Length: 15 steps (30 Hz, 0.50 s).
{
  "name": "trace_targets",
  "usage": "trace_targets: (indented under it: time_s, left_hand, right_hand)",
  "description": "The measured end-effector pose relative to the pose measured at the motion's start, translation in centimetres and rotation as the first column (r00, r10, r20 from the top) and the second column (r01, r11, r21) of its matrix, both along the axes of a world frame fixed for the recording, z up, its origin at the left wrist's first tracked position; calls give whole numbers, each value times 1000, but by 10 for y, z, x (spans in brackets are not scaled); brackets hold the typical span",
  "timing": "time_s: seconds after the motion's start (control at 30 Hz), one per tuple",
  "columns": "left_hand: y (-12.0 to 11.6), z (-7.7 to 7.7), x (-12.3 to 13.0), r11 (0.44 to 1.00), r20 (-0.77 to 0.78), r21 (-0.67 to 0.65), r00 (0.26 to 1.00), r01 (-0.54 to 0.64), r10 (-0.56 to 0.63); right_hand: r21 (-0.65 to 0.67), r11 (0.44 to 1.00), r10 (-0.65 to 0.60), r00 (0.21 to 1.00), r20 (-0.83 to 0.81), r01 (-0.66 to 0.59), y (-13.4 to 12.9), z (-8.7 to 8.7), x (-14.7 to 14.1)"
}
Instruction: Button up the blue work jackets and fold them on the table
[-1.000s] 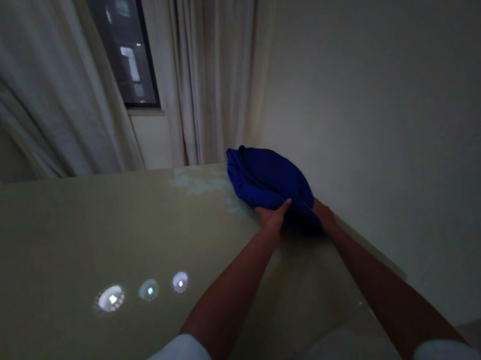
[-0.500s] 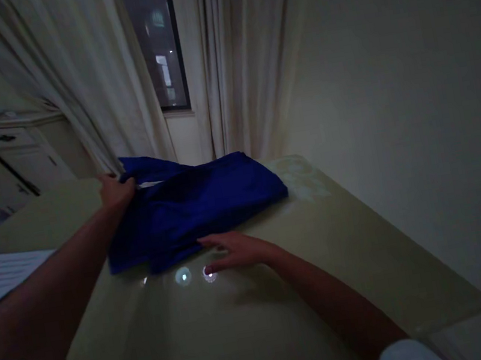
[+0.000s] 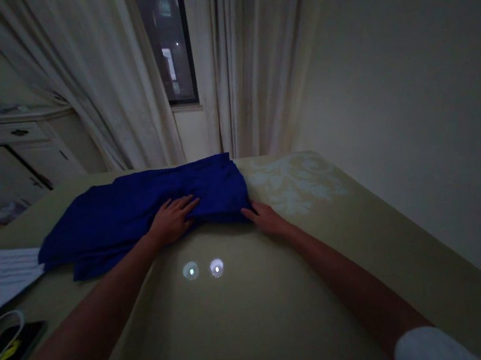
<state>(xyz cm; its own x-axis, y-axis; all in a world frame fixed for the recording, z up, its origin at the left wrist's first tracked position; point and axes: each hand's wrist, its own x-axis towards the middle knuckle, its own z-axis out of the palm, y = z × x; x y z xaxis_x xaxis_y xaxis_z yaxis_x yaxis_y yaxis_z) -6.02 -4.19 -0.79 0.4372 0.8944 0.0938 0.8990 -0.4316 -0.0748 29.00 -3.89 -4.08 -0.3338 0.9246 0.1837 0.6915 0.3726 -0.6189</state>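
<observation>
A folded blue garment point(image 3: 113, 215) lies lengthwise across the far part of the table; its exact kind is not clear. My left hand point(image 3: 172, 220) rests on its near side, fingers stretched out over the cloth. At the garment's right end, my right hand point(image 3: 268, 217) has the near corner between thumb and fingers, though part of that grip is hidden.
Printed paper point(image 3: 0, 276) lies at the left, by the garment's left end. Nearer me are a dark phone point(image 3: 17, 355) and a white cable point(image 3: 15, 314). Beyond the table point(image 3: 245, 325) hang curtains point(image 3: 114, 72) beside a window, and a wall point(image 3: 412, 86) runs along the right.
My left hand has let go of the garment's far left part and come right onto its near side. My right hand has moved to the right end. The garment now lies flatter and further left.
</observation>
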Motion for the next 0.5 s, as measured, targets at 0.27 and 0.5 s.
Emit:
trace_targets:
  time_s: [0.27, 0.5]
  left_hand:
    - [41, 29, -32, 851, -68, -172, 868, -496, 492]
    - [3, 30, 30, 948, 1, -138, 957, -286, 289]
  right_hand:
    - [140, 990, -28, 993, 114, 12, -20, -4, -10]
    - [167, 985, -11, 970, 242, -31, -21, -5, -13]
